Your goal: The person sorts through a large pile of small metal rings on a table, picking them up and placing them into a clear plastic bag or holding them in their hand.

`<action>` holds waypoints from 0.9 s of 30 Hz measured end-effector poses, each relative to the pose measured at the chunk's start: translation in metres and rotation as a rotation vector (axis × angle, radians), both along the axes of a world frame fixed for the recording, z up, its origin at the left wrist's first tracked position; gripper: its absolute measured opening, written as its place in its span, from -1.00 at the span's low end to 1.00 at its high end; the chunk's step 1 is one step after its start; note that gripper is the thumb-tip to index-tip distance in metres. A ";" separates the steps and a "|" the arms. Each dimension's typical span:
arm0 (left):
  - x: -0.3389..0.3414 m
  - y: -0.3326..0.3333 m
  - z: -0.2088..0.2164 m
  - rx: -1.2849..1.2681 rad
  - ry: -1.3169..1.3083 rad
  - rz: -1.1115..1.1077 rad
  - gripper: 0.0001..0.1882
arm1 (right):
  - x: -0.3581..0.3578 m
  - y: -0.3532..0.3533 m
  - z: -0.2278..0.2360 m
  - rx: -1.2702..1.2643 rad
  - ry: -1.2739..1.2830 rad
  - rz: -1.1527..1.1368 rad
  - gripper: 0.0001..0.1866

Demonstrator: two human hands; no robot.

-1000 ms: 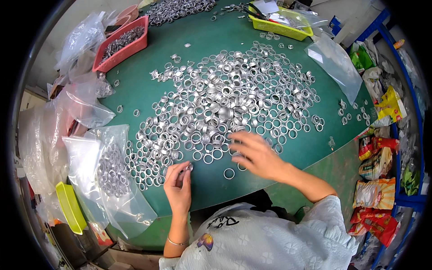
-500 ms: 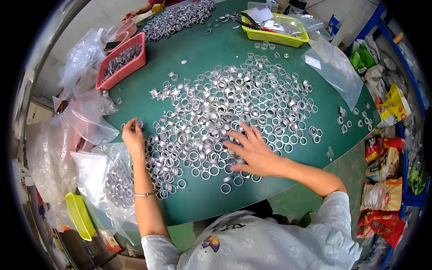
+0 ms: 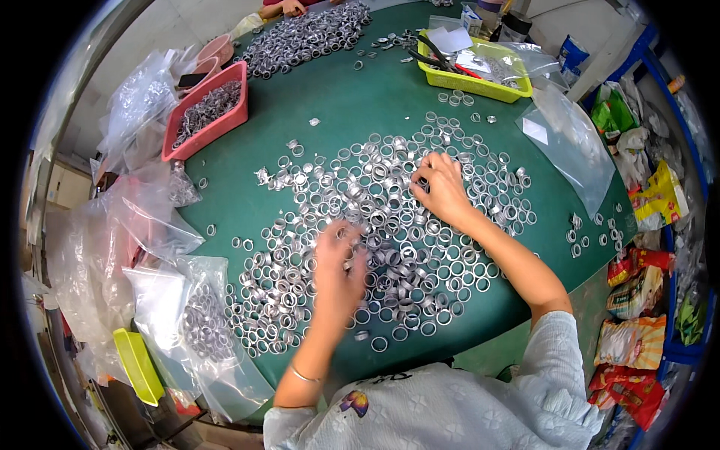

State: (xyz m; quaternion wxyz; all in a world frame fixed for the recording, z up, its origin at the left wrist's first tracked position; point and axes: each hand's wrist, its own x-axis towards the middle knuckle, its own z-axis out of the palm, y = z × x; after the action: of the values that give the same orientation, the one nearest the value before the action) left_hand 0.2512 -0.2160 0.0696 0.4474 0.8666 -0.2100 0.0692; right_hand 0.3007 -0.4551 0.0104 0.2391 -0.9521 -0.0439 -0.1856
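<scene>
Many silvery metal rings (image 3: 367,195) lie spread in a loose heap across the green table (image 3: 300,97). My left hand (image 3: 339,262) is over the middle of the heap, smeared by motion, so its fingers cannot be read. Farther back and to the right, my right hand (image 3: 444,187) reaches down among the rings with its fingers curled together. Whatever its fingertips pinch is hidden beneath them. A clear plastic bag (image 3: 240,375) with rings inside lies at the table's near left edge.
A red basket (image 3: 245,109) of metal pieces stands at the far left, a yellow-green basket (image 3: 480,88) with pliers at the far right. Another person's hand (image 3: 292,7) is beside a second pile (image 3: 307,37). A flat clear bag (image 3: 577,161) lies on the right.
My left hand has moved right, from the heap's left edge to its middle. My right hand has gone farther back, and its spread fingers have curled in.
</scene>
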 end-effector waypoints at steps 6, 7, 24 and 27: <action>-0.036 -0.036 -0.014 -0.807 0.842 -0.154 -0.56 | -0.008 0.000 0.016 0.204 0.037 0.063 -0.92; -0.034 -0.038 -0.016 -0.943 0.978 -0.130 -0.55 | -0.014 -0.001 0.024 0.279 0.061 0.080 -0.92; -0.029 -0.043 -0.040 -1.212 1.457 -0.300 -0.68 | -0.022 -0.019 0.039 -0.160 0.176 0.055 -0.76; -0.031 -0.041 -0.039 -1.198 1.442 -0.305 -0.69 | -0.025 -0.032 0.042 0.008 0.241 0.134 -0.83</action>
State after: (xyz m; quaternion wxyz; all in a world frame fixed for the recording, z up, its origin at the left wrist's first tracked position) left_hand 0.2198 -0.2571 0.0303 0.8434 0.2900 0.0764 -0.4457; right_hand 0.2761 -0.4868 0.0520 0.2584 -0.9614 -0.0774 -0.0538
